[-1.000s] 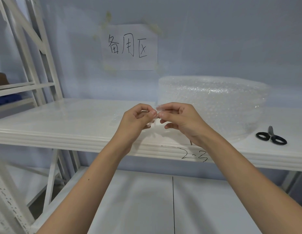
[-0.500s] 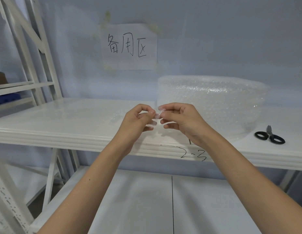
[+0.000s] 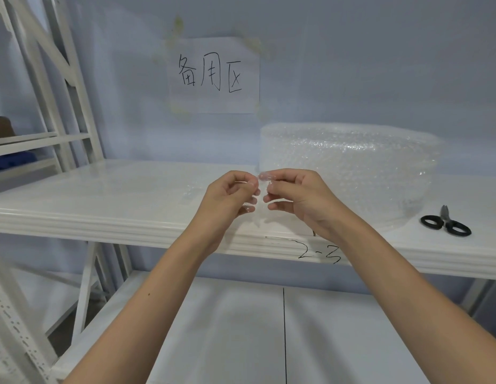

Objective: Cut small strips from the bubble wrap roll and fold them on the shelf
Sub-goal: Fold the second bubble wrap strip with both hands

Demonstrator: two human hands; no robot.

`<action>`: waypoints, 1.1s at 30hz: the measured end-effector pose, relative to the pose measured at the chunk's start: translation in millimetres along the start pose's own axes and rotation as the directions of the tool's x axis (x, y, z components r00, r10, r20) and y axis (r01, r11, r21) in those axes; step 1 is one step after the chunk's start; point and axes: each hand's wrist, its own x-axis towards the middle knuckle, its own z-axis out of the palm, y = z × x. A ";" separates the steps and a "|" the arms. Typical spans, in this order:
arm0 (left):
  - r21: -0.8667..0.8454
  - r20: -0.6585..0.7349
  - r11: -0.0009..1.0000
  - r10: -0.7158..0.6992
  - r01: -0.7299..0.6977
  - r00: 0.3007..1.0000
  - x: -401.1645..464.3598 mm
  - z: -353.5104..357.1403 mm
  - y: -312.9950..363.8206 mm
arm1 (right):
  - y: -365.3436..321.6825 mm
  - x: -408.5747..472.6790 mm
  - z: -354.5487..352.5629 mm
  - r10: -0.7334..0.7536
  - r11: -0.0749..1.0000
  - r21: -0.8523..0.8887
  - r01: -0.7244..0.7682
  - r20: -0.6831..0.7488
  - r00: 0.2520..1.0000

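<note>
Clear bubble wrap strip (image 3: 260, 189), one, pinched between left hand (image 3: 230, 198) and right hand (image 3: 299, 198) fingers.

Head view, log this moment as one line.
left hand: pinching strip | right hand: pinching strip | scissors: on shelf | roll: on shelf

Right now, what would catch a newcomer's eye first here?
Two hands, left hand and right hand, pinch a small clear bubble wrap strip over the white shelf. Behind them sits a big bubble wrap roll, with black scissors to its right. A handwritten paper sign hangs on the wall above.
</note>
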 end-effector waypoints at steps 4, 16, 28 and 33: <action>-0.010 0.005 1.000 -0.013 0.013 1.000 1.0 -0.4 -2.0 | 1.6 -0.9 -0.1 0.006 0.998 0.067 -0.007 0.026 1.000; -0.064 0.048 0.995 -0.070 0.073 0.996 1.9 2.3 0.1 | -3.3 -1.9 0.3 -0.019 0.994 0.108 0.019 0.001 1.000; -0.081 0.051 0.995 -0.047 0.051 0.998 -0.4 -0.1 -1.9 | -4.1 9.9 4.8 -0.127 0.990 -0.080 0.117 -0.136 0.983; -0.042 0.070 0.996 -0.081 0.084 0.994 0.4 -7.0 -4.9 | -2.8 20.8 10.1 -0.139 0.986 -0.114 0.124 -0.136 0.981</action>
